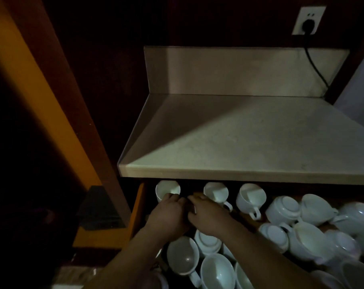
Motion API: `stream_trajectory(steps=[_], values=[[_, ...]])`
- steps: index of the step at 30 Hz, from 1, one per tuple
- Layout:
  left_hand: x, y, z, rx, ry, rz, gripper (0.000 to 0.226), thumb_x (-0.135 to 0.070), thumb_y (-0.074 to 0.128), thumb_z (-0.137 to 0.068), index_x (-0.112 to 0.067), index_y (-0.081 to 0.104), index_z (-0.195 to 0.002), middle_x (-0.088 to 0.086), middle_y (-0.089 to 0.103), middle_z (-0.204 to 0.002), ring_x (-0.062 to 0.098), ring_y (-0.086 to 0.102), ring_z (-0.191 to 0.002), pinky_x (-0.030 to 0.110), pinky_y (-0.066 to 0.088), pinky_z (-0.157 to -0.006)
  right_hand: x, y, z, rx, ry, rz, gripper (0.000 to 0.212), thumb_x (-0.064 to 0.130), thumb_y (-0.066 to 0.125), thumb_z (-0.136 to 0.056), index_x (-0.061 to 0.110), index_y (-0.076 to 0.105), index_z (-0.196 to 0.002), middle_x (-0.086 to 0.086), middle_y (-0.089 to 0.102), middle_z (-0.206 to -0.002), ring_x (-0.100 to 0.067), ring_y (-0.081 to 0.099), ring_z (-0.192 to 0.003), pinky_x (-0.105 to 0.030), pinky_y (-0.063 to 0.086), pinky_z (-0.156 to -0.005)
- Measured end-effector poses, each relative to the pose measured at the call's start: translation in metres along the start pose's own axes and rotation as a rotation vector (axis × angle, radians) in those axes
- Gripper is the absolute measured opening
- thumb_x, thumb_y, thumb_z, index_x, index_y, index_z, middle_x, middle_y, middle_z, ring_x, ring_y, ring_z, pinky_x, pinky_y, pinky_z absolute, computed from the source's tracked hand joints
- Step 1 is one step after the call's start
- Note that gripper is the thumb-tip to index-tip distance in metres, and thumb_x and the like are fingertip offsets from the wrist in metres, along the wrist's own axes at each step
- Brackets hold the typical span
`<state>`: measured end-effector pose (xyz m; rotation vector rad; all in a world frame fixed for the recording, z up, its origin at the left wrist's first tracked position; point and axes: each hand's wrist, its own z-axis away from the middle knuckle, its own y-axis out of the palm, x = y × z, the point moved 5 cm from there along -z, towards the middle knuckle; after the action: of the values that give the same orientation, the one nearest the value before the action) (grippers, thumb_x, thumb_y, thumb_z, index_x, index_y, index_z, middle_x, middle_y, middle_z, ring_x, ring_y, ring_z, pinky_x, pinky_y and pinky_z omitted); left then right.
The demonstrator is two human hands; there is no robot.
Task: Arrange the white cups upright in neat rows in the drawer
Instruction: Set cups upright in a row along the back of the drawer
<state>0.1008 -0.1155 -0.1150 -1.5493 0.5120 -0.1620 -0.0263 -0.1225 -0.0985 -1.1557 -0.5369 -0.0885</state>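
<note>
While left hand (168, 213) and right hand (207, 215) curl together at 12 o'clock in the drawer (140, 205), whether they hold anything I can't tell, back-row filling seems underway and tipped cups (285, 209) at 3 o'clock need righting next.

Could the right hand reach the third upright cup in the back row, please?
Probably yes: the right hand sits beside the second cup, and only bare drawer floor separates it from the third cup, whose handle points forward.
</note>
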Motion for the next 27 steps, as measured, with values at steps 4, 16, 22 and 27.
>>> stream_trajectory(steps=[4, 16, 22, 27], values=[[0.009, -0.021, 0.008, -0.023, 0.014, 0.157, 0.041, -0.048, 0.052, -0.08, -0.025, 0.066, -0.111, -0.002, 0.064, -0.109, 0.021, 0.056, -0.105, 0.037, 0.047, -0.092, 0.003, 0.004, -0.006, 0.018, 0.024, -0.08, 0.04, 0.042, 0.054, -0.093, 0.019, 0.057, -0.126, -0.007, 0.063, -0.124, -0.027, 0.061, -0.11, -0.042, 0.052, -0.093], [0.042, -0.042, 0.0, 0.077, -0.203, -0.078, 0.05, -0.037, 0.056, -0.082, -0.036, 0.061, -0.131, 0.001, 0.067, -0.128, 0.028, 0.055, -0.126, 0.035, 0.03, -0.106, 0.013, 0.01, 0.041, 0.06, 0.0, -0.099, 0.047, 0.05, 0.061, -0.093, 0.028, 0.057, -0.134, 0.004, 0.064, -0.13, -0.017, 0.06, -0.117, -0.031, 0.047, -0.089], [0.054, -0.024, -0.001, 0.062, -0.28, -0.119, 0.031, -0.032, 0.046, -0.095, -0.033, 0.066, -0.118, -0.008, 0.071, -0.115, 0.02, 0.057, -0.121, 0.046, 0.021, -0.114, 0.012, 0.013, 0.061, 0.114, -0.028, -0.053, 0.038, 0.051, 0.059, -0.092, 0.037, 0.058, -0.128, 0.01, 0.06, -0.13, -0.018, 0.056, -0.123, -0.031, 0.041, -0.092], [0.059, -0.021, -0.002, 0.001, -0.324, -0.078, 0.032, -0.041, 0.052, -0.081, -0.038, 0.063, -0.111, -0.012, 0.072, -0.103, 0.014, 0.062, -0.111, 0.042, 0.022, -0.113, -0.012, -0.025, 0.055, -0.155, 0.046, -0.123, 0.024, 0.042, 0.056, -0.097, 0.028, 0.061, -0.116, 0.003, 0.059, -0.119, -0.022, 0.059, -0.114, -0.032, 0.046, -0.094]])
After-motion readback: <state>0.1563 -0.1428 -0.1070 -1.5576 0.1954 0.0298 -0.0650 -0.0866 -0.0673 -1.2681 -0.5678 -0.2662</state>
